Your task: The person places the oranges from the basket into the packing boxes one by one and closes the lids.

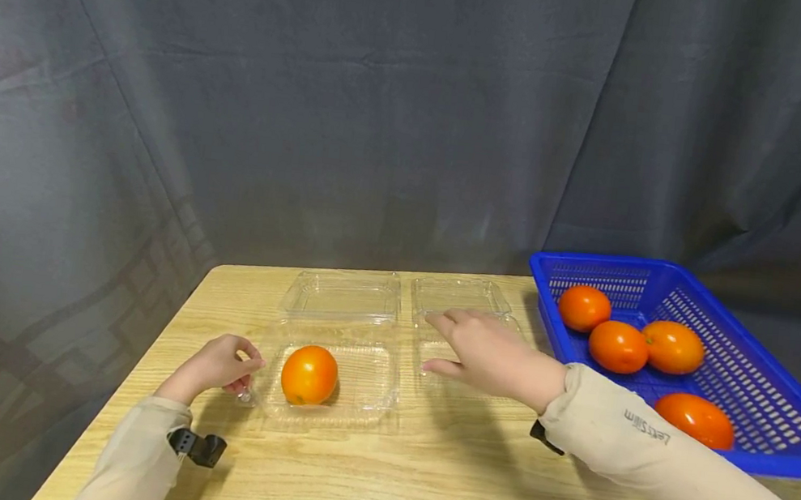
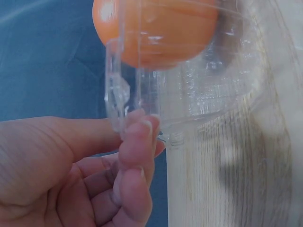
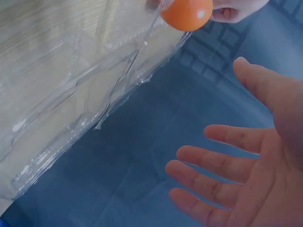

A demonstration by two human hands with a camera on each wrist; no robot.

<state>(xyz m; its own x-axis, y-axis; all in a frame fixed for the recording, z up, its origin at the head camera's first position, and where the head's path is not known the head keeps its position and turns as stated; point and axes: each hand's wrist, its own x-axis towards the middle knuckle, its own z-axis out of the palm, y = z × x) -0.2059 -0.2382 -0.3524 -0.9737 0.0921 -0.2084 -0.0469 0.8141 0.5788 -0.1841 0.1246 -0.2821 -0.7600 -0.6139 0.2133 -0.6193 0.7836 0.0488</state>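
A clear plastic clamshell container (image 1: 365,377) lies unfolded on the table, its lid toward the back. One orange-coloured round fruit (image 1: 310,375) sits in the left part of its base. At that container's left edge, my left hand (image 1: 223,366) pinches the thin plastic rim between thumb and fingers, as the left wrist view shows up close. My right hand (image 1: 485,353) is spread, palm down and holding nothing, over a second clear clamshell (image 1: 458,295), partly hiding it. In the right wrist view its fingers (image 3: 213,165) are straight and apart.
A blue plastic basket (image 1: 561,324) with several orange fruits (image 1: 619,347) stands at the right, beside my right forearm. The wooden table (image 1: 376,484) ends at a dark grey curtain (image 1: 385,118) behind and to the left.
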